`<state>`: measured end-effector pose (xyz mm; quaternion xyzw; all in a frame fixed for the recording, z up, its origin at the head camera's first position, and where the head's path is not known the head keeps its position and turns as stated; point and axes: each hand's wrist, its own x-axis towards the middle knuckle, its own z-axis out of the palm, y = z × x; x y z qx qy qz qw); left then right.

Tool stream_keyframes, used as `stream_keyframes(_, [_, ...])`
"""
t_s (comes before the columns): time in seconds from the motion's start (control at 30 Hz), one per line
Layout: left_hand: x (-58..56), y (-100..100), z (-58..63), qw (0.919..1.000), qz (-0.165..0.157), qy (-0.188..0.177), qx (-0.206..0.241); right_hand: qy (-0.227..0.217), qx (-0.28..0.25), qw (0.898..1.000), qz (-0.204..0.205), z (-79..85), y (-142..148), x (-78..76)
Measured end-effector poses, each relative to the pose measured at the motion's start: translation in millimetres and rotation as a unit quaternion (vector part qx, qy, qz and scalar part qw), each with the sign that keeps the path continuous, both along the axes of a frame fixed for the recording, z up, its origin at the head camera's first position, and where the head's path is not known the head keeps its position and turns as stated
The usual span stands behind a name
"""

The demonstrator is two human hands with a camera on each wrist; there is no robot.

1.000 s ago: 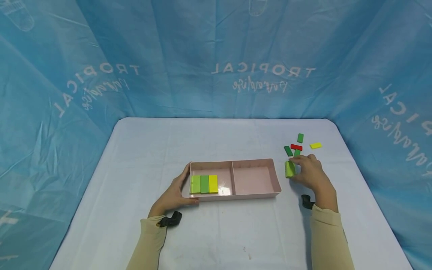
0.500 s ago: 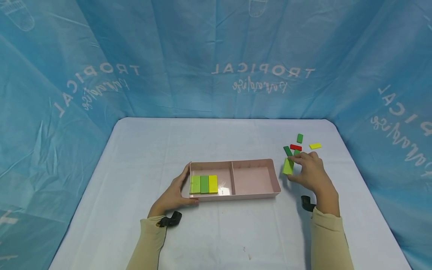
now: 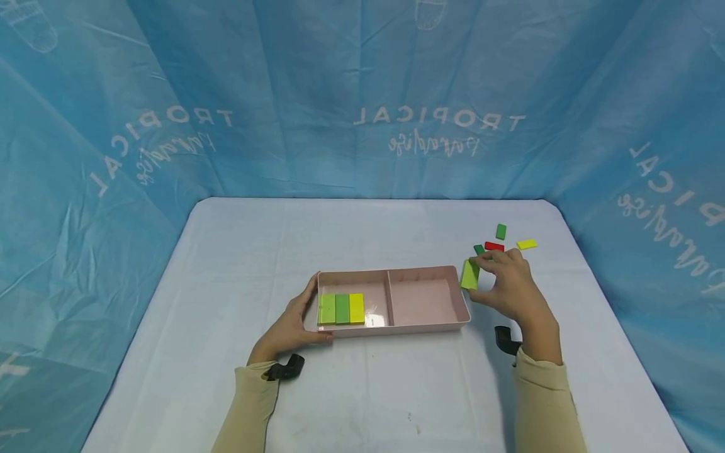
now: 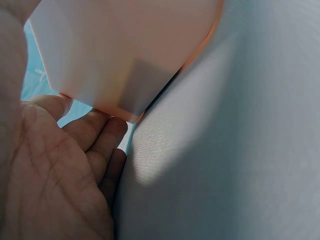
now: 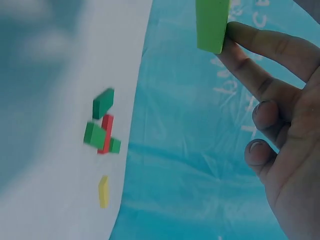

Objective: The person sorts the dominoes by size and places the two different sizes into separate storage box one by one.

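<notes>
head view: right fingers (image 3: 494,257) pinch lime block (image 3: 469,275).

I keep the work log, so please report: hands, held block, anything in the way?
Left hand holding tray by left end. Right hand pinching light green block beside tray's right end. In the way: right wall, between block and right compartment.

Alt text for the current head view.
A right hand pinches a lime block by the right end of a divided pink tray, while a left hand holds its left end. A row of three blocks, lime, green and yellow, lies in its left compartment. Beyond the right hand lie green blocks, a red one and a yellow one.
</notes>
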<state>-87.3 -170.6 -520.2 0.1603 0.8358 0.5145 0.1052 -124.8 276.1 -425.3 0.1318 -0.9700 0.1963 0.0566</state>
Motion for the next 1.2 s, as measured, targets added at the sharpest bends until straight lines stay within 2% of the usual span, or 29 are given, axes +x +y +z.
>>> stream_keyframes(0.2, [-0.4, 0, -1.1, 1.0000, -0.003, 0.003, 0.006, 0.028, -0.015, 0.999, 0.034, -0.9, -13, -0.1])
stream_keyframes(0.47, [0.1, 1, 1.3, 1.0000, -0.001, -0.002, -0.001, 0.030, -0.015, 0.997, 0.072, -4.1, -26, 0.2])
stream_keyframes(0.9, [-1.2, 0, 0.4, 0.9998, -0.005, 0.003, 0.018, 0.039, -0.046, 0.994, 0.088, -8.3, -49, -0.2])
stream_keyframes(1.2, [-0.9, -1, 0.0, 0.9999, -0.006, 0.008, 0.007, 0.033, -0.057, 0.991, 0.120, -10.0, -71, -0.7])
